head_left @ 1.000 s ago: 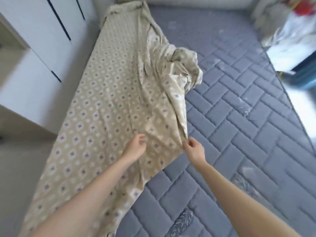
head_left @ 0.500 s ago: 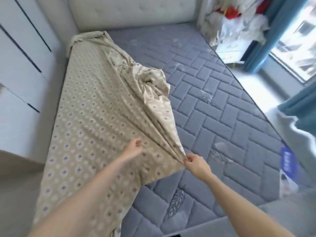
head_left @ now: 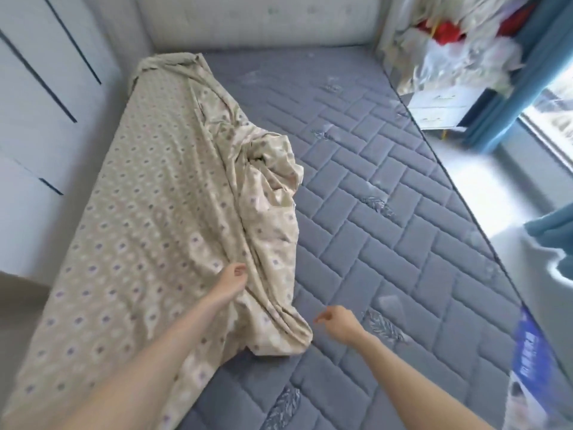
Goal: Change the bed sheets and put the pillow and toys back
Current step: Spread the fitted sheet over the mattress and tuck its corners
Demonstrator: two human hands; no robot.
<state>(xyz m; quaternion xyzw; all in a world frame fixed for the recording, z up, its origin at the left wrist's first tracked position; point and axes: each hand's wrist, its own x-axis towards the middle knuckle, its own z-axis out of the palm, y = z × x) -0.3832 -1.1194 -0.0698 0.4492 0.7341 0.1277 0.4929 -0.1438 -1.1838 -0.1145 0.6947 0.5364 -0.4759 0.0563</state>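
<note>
The beige diamond-print fabric sheet covers only the left side of the grey quilted mattress, bunched mid-bed; fingers of the left hand seem to grip a fold, those of the right hand curl loosely on nothing; spreading, pillow and toys are left to do.

Matt patterned cloth sheet lies on quilted fabric mattress.

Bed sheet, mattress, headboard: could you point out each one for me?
bed sheet [head_left: 148, 218], head view, on its flat patterned stretch at left.
mattress [head_left: 387, 243], head view, on its bare grey quilted top.
headboard [head_left: 263, 23], head view, on its pale padded front.
</note>
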